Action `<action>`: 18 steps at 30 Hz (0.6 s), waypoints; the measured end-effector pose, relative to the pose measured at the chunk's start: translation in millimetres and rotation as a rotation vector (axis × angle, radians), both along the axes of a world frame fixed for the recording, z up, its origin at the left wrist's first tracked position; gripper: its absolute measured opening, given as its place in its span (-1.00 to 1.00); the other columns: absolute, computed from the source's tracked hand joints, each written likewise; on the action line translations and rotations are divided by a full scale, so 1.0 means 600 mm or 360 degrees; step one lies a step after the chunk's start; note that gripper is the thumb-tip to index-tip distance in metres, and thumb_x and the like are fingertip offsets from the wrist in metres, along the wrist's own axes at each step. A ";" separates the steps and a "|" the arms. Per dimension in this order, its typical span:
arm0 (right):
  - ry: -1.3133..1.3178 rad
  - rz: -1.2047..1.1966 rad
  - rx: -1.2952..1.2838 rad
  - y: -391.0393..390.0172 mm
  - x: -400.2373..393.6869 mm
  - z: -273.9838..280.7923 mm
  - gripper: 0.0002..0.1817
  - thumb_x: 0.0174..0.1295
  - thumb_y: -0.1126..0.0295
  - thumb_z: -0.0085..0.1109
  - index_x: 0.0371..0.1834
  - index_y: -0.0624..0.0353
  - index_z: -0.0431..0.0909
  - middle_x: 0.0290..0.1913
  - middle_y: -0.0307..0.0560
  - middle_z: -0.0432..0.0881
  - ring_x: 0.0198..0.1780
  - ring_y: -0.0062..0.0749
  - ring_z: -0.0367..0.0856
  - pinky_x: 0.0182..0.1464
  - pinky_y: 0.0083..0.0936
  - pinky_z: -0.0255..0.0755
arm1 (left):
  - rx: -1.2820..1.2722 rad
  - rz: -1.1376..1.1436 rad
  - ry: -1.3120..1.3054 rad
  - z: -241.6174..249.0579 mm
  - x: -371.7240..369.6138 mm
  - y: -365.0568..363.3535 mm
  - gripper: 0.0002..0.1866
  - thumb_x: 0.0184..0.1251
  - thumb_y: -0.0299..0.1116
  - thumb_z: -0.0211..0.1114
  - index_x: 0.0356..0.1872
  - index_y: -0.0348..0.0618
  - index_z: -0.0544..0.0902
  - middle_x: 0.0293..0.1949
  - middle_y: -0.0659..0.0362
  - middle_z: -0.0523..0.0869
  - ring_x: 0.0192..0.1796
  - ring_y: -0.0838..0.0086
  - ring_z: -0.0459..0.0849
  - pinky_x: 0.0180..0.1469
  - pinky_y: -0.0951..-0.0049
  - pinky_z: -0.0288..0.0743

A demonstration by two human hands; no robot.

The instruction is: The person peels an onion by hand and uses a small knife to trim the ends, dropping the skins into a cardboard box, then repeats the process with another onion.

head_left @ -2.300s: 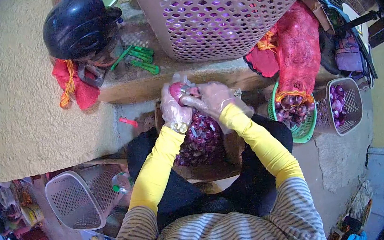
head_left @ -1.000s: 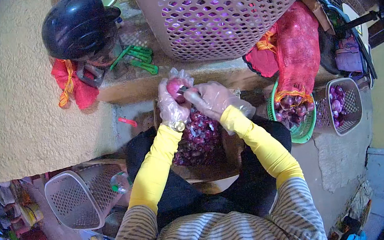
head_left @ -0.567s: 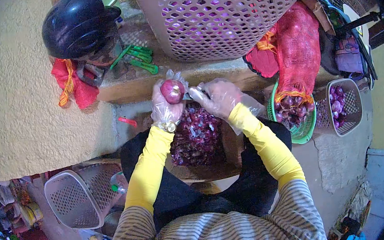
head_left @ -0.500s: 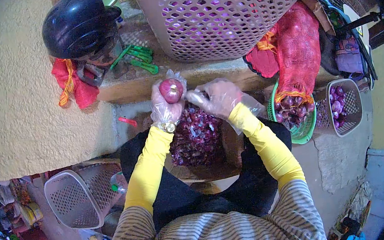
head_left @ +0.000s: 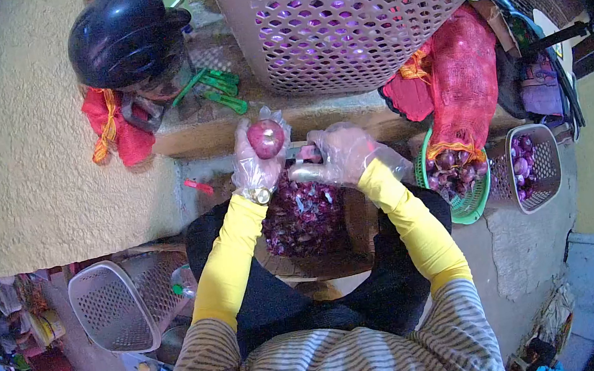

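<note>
My left hand (head_left: 256,162), in a clear plastic glove, is closed around a red onion (head_left: 266,139) whose pale end faces up. Beside it on the right, my gloved right hand (head_left: 343,154) is closed on a small tool with a pinkish-red part (head_left: 310,154); its kind is not clear, as fingers cover most of it. The tool and the onion are slightly apart. Below both hands, between my knees, a box (head_left: 361,233) holds a heap of dark purple onion skins (head_left: 304,214).
A large grey basket (head_left: 360,28) of onions stands on the ledge ahead. To the right are a red mesh sack (head_left: 464,78), a green basket (head_left: 471,206) and a smaller onion basket (head_left: 547,164). Green cutters (head_left: 224,95) and a black helmet (head_left: 123,40) sit left, above another grey basket (head_left: 110,309).
My right hand has turned and shifted slightly down, away from the onion, and the pinkish-red part of its tool now shows. My left hand still holds the onion in nearly the same spot.
</note>
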State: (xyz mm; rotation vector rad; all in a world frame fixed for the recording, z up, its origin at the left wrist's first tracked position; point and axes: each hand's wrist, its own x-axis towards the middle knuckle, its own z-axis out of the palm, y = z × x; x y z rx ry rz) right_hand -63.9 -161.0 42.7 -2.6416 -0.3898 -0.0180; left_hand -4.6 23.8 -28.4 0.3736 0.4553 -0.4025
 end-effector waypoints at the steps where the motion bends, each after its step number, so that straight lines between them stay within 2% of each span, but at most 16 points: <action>1: -0.0001 0.0052 -0.0027 -0.001 -0.001 0.003 -0.25 -0.18 -0.49 0.39 -0.46 0.08 0.62 -0.46 0.13 0.67 -0.31 0.09 0.70 -0.22 -0.06 0.55 | -0.0009 0.0058 0.0086 0.004 0.001 -0.001 -0.49 0.50 -0.01 0.13 0.26 -0.17 0.52 0.23 -0.04 0.60 0.26 0.09 0.58 0.29 0.02 0.53; 5: 0.0093 0.0131 -0.0091 -0.008 0.001 0.005 -0.23 -0.19 -0.49 0.40 -0.41 0.09 0.62 -0.43 0.16 0.68 -0.28 0.11 0.70 -0.19 -0.03 0.55 | -0.0181 0.0105 -0.0003 -0.003 0.006 0.002 -0.51 0.47 -0.08 0.19 0.25 -0.20 0.52 0.24 -0.07 0.58 0.28 0.05 0.55 0.29 0.04 0.54; 8: 0.0235 0.0108 -0.0145 -0.009 0.004 0.008 -0.21 -0.22 -0.50 0.41 -0.37 0.09 0.61 -0.43 0.18 0.68 -0.26 0.14 0.71 -0.17 0.00 0.54 | -0.0184 0.0172 0.0175 0.020 0.005 0.000 -0.49 0.46 -0.10 0.20 0.26 -0.24 0.49 0.26 -0.13 0.54 0.32 -0.01 0.51 0.31 0.01 0.52; 14: 0.0249 0.0093 -0.0149 -0.010 0.003 0.011 -0.19 -0.23 -0.51 0.39 -0.37 0.10 0.60 -0.42 0.21 0.68 -0.24 0.17 0.71 -0.14 -0.01 0.54 | -0.0200 0.0069 -0.0021 -0.004 0.010 0.015 -0.46 0.50 -0.09 0.12 0.32 -0.27 0.43 0.29 -0.18 0.50 0.36 -0.07 0.45 0.37 -0.07 0.45; 17: 0.0268 0.0054 -0.0098 -0.011 0.003 0.021 -0.20 -0.17 -0.51 0.37 -0.39 0.12 0.59 -0.43 0.22 0.67 -0.23 0.19 0.70 -0.17 0.00 0.52 | -0.0105 0.0099 0.0016 -0.011 0.012 0.017 -0.44 0.50 -0.08 0.10 0.32 -0.30 0.42 0.31 -0.17 0.50 0.35 -0.06 0.46 0.40 -0.10 0.41; 18: 0.0440 0.0045 -0.0024 -0.012 0.005 0.032 -0.23 -0.05 -0.47 0.31 -0.32 0.14 0.63 -0.36 0.22 0.69 -0.21 0.12 0.71 -0.11 -0.05 0.53 | -0.0184 0.0151 -0.0051 -0.015 0.013 0.017 -0.43 0.50 -0.05 0.09 0.31 -0.31 0.42 0.31 -0.17 0.49 0.34 -0.06 0.47 0.39 -0.10 0.42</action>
